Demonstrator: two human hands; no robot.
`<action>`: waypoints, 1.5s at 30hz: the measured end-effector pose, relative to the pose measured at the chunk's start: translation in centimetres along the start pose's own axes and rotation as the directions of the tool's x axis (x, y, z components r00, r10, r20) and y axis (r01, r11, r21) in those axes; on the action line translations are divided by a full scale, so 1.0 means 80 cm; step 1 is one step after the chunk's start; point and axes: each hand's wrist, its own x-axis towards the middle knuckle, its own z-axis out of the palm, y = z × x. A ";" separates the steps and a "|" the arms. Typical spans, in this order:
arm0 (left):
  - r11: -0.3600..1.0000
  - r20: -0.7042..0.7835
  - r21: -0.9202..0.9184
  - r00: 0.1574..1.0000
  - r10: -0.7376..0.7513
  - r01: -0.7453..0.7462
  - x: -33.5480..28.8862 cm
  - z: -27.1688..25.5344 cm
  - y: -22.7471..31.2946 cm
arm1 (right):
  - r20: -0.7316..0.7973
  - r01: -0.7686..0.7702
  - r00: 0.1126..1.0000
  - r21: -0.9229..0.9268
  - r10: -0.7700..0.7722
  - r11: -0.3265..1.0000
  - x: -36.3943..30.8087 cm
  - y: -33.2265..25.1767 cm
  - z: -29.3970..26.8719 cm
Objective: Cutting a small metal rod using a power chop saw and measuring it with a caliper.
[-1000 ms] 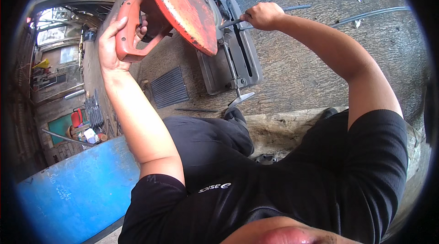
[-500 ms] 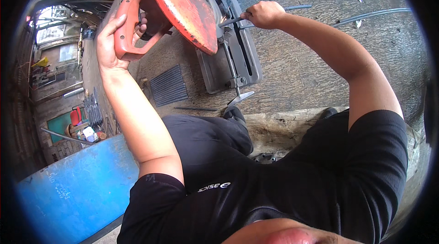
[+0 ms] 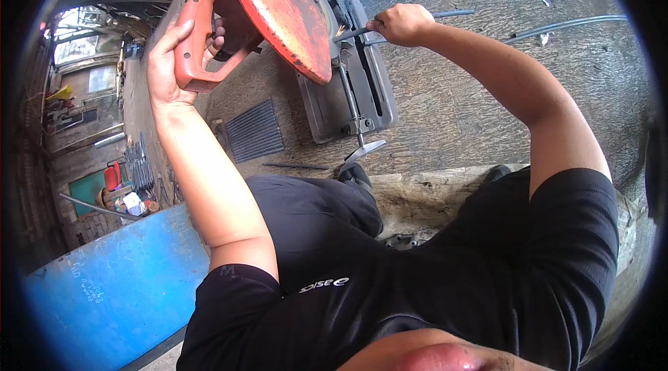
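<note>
My left hand [image 3: 170, 61] is wrapped round the red handle [image 3: 198, 44] of a cut-off saw, its fingertips showing inside the handle's opening. The saw's worn red blade guard [image 3: 278, 9] leans over a grey metal base [image 3: 351, 92]. My right hand [image 3: 403, 24] grips a thin grey metal rod [image 3: 452, 13], which runs across the base to the blade area under the guard. A small orange glow of sparks [image 3: 340, 31] shows where the rod meets the saw. The blade itself is mostly hidden by the guard. A clamp screw with a crank handle [image 3: 365, 150] sits on the base's near end.
A neat row of short cut rods [image 3: 255, 131] lies on the ground left of the base, with a single rod [image 3: 296, 166] nearer me. Long rods [image 3: 570, 25] lie at the right. A blue panel [image 3: 125, 280] stands at lower left. My shoe [image 3: 356, 179] is near the crank.
The orange sparks by the rod look slightly bigger. Both hands keep their grips, and the saw and rod stay nearly where they were.
</note>
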 end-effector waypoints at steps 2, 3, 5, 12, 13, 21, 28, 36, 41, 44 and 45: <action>1.000 0.004 0.008 1.000 -0.004 0.004 0.000 0.000 0.000 | -0.005 0.001 1.000 -0.012 -0.001 1.000 0.000 0.000 -0.001; 1.000 0.004 0.005 1.000 0.001 -0.001 0.000 0.000 0.000 | -0.008 0.002 1.000 -0.010 -0.002 1.000 -0.001 0.000 -0.002; 1.000 0.005 0.010 1.000 -0.011 0.010 0.001 0.000 0.000 | -0.011 0.005 1.000 -0.007 -0.005 1.000 -0.001 -0.001 -0.003; 1.000 -0.002 0.012 1.000 0.008 -0.008 0.000 0.001 0.000 | -0.014 0.007 1.000 -0.010 -0.007 1.000 -0.002 -0.001 -0.002; 1.000 -0.003 0.015 1.000 0.000 0.000 0.000 0.001 0.001 | -0.017 0.006 1.000 -0.011 -0.006 1.000 -0.002 -0.001 -0.002; 1.000 -0.049 0.024 0.999 0.002 -0.001 0.001 0.004 0.002 | -0.014 0.019 1.000 -0.013 -0.019 1.000 -0.002 -0.001 -0.003; 1.000 -0.025 0.031 1.000 -0.006 0.007 0.001 0.004 0.002 | -0.031 0.016 0.999 -0.008 -0.016 1.000 -0.002 -0.001 -0.004; 1.000 -0.026 0.029 1.000 -0.004 0.005 0.003 0.001 0.003 | -0.014 0.003 1.000 -0.024 -0.004 1.000 0.000 -0.003 -0.005; 1.000 -0.016 0.016 1.000 -0.016 0.016 0.003 -0.001 0.003 | -0.014 0.004 1.000 -0.028 -0.004 1.000 0.001 -0.002 -0.005; 1.000 -0.020 0.020 1.000 -0.017 0.018 0.003 -0.001 0.003 | -0.036 0.020 0.999 -0.033 -0.021 0.999 0.001 -0.002 -0.004; 1.000 -0.012 0.017 1.000 -0.017 0.018 0.003 0.000 0.003 | -0.028 0.013 1.000 -0.027 -0.014 1.000 0.002 -0.002 -0.004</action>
